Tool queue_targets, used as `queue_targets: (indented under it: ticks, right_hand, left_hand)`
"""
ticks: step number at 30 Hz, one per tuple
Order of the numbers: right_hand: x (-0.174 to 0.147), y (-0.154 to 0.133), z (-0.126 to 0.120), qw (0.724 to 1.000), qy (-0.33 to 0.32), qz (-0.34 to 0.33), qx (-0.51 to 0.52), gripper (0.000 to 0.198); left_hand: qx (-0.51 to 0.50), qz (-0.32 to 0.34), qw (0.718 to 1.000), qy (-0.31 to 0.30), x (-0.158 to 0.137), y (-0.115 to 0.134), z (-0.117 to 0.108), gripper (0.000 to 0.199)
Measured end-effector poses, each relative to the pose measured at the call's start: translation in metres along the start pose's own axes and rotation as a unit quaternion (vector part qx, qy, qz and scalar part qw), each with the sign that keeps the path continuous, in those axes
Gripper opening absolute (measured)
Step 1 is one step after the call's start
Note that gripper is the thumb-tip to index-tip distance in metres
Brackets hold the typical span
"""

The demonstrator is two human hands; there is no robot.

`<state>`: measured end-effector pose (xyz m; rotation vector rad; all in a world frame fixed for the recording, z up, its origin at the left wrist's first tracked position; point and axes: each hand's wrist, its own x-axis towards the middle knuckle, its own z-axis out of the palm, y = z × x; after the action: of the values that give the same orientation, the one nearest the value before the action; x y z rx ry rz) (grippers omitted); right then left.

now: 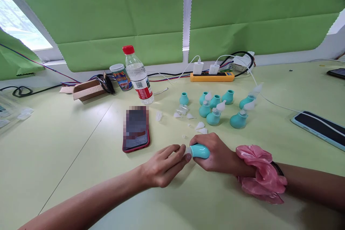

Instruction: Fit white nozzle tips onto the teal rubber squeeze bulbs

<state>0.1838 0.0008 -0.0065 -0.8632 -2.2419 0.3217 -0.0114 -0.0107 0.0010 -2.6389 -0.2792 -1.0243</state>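
Observation:
My right hand [215, 151] is wrapped round a teal squeeze bulb [199, 151], which lies sideways with its neck to the left. At that neck, the fingertips of my left hand [164, 163] pinch a small clear plastic piece [188, 151]; how far it sits inside the neck is hidden. Beyond my hands stand several more teal bulbs, some with bare open necks, like this upright one [184, 99], others with a translucent pointed tip, like this one [238, 119]. Loose white tips [201, 126], clear tubes [182, 109] and a small white ring [184, 136] lie nearer.
A red-cased phone [136, 129] and a clear cup-shaped piece [159, 116] lie left of centre. Behind are a water bottle [139, 79], a snack can [121, 77], a cardboard box [90, 90] and a yellow power strip [212, 77]. Another phone [320, 125] with a white cable lies right.

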Motion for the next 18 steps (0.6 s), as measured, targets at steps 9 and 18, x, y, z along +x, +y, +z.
queue_targets:
  ticks: [9, 18]
  right_hand:
    - [0.012, -0.012, -0.016, 0.977, -0.143, 0.12, 0.107, 0.008]
    - [0.01, -0.013, -0.019, 0.935, -0.26, 0.169, 0.174, 0.007]
  left_hand:
    - [0.082, 0.076, 0.993, 0.026, 0.015, 0.004, -0.004, 0.003]
    - [0.119, 0.14, 0.982, 0.04, 0.009, 0.009, 0.002, 0.003]
